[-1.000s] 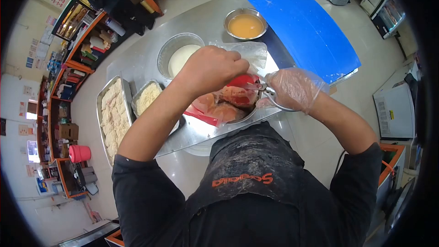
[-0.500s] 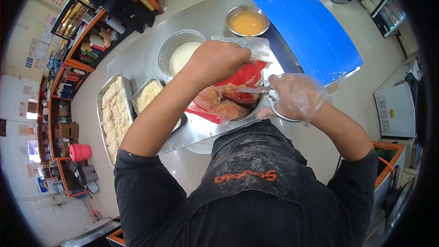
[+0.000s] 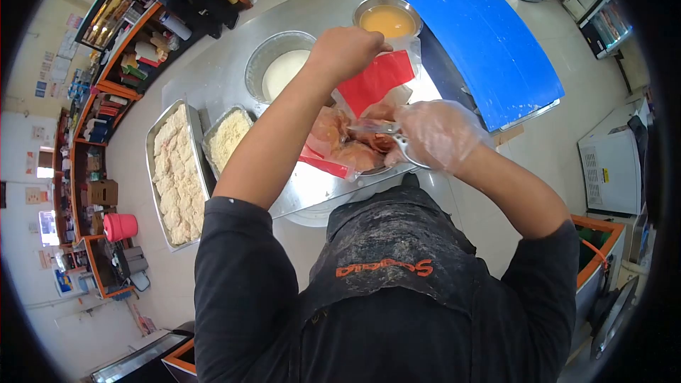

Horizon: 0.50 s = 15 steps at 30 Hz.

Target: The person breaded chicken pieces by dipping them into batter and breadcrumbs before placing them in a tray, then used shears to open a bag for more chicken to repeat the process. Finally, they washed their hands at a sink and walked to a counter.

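surrounding the raw meat [image 3: 360, 157] on the steel table [image 3: 291, 202] were several vessels. a metal tray [image 3: 201, 179] of coated, lumpy pieces lay at the far left, beside a smaller tray [image 3: 206, 146] of pale crumbs; beyond them stood a round basin [image 3: 252, 64] of white contents and a shallow bowl [image 3: 416, 8] of orange liquid. a broad blue board [image 3: 482, 42] covered the table's right side. the left forearm crossed above the table, hiding part of the crumbs and overlapping the basin in view. the meat, moist, rounded and pinkish-orange, sat near the table's close edge, in and about a clear plastic bag [image 3: 377, 81] with smooth red panels; the vessel beneath was mostly hidden. the left hand [image 3: 350, 50], bare, pinched the bag's upper part narrowly, raising a flat red panel. the right hand [image 3: 440, 135], in a crinkled transparent glove, closed around the handles of metal scissors [image 3: 376, 128], whose slim blades pointed left over the meat. how far the blades were parted could not be told.
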Available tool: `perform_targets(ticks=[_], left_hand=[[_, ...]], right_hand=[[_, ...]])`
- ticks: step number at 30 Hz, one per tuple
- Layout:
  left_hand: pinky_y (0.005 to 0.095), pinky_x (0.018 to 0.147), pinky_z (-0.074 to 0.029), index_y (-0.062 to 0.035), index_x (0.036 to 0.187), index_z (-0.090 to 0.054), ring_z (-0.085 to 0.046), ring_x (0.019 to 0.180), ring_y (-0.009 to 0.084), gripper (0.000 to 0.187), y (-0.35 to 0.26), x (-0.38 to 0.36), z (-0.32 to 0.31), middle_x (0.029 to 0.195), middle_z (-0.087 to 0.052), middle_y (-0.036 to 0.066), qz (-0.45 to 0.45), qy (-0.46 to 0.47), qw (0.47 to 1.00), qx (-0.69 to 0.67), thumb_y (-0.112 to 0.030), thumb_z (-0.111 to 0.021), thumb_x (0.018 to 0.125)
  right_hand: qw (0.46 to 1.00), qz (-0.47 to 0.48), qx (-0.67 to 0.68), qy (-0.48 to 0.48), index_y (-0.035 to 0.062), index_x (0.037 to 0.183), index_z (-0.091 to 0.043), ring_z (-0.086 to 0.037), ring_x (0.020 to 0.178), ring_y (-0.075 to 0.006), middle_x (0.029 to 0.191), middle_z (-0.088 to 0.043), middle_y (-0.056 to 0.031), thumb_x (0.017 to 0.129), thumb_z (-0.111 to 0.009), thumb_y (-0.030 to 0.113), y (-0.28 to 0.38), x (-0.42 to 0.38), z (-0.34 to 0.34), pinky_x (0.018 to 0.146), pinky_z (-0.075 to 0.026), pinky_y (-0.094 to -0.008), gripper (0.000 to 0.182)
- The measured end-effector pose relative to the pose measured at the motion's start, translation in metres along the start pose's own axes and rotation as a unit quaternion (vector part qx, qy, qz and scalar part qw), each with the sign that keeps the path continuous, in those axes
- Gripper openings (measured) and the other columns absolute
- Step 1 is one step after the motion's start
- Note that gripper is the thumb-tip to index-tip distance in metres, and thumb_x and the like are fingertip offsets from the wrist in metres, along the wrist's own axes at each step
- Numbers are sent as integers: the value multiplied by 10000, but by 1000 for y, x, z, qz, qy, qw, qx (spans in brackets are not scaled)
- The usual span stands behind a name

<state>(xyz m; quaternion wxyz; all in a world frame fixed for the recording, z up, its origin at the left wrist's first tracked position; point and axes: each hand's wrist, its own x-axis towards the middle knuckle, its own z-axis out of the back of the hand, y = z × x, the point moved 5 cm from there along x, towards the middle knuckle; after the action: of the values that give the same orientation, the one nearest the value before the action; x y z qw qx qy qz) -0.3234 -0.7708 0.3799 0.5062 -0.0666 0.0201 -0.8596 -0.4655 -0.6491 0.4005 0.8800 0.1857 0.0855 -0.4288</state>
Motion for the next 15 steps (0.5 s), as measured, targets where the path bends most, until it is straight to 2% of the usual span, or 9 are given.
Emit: perform_targets(ticks=[3,6,8,9,10,11,12,15], left_hand=[[468,755,-524,-158,1077,-688,-664,926,350,334,12,-6,-3,962,-705,125,35,-36,999,-18,-455,-598,954],[459,713,-522,-100,1000,-675,-657,844,354,416,4,-51,36,906,-653,142,-54,-228,971,-52,-489,-709,859],[448,716,-508,-82,1024,-634,-626,832,372,551,-3,-103,68,916,-605,143,-87,-264,956,-93,-538,-789,757],[434,748,-502,-76,1037,-618,-616,863,360,581,-5,-135,64,940,-600,141,-96,-189,966,-150,-537,-803,736],[421,780,-495,-70,1050,-602,-605,895,348,613,-12,-165,55,965,-596,140,-106,-113,966,-206,-536,-816,715],[419,862,-470,-70,982,-624,-590,964,322,563,-29,-184,43,1022,-610,136,-167,-82,947,-262,-509,-832,696],[427,899,-456,-71,937,-629,-590,991,315,468,-33,-193,33,1053,-619,134,-145,-79,969,-182,-445,-813,726],[440,930,-445,-76,889,-654,-591,1054,298,276,-18,-189,-14,1092,-642,118,-162,-37,983,-79,-311,-748,778]], right_hand=[[996,-54,-42,-59,38,1105,-622,-675,871,-366,887,-680,-170,741,-816,450,-6,-26,2,769,-528,-458,583],[992,-95,-36,-72,55,1055,-638,-690,804,-344,854,-685,-147,741,-815,472,-10,-63,5,730,-532,-461,551],[991,-61,-8,-121,57,1070,-614,-673,819,-355,873,-670,-155,734,-820,475,-21,-97,-18,748,-515,-477,575],[988,-46,7,-147,58,1077,-602,-664,826,-360,883,-662,-159,730,-822,477,-21,-108,-30,757,-506,-485,587],[990,-58,17,-125,58,1082,-593,-656,839,-365,899,-655,-165,722,-826,481,-16,-111,-42,770,-501,-487,602],[992,-71,27,-105,58,1086,-583,-647,852,-370,916,-647,-171,715,-831,484,-11,-114,-54,783,-495,-490,617],[992,-86,39,-82,59,1091,-573,-639,864,-376,932,-640,-177,707,-835,488,-6,-117,-67,796,-490,-492,633],[984,-82,54,-148,48,1081,-580,-630,891,-390,955,-632,-196,681,-853,488,24,-100,-71,824,-482,-491,654]])
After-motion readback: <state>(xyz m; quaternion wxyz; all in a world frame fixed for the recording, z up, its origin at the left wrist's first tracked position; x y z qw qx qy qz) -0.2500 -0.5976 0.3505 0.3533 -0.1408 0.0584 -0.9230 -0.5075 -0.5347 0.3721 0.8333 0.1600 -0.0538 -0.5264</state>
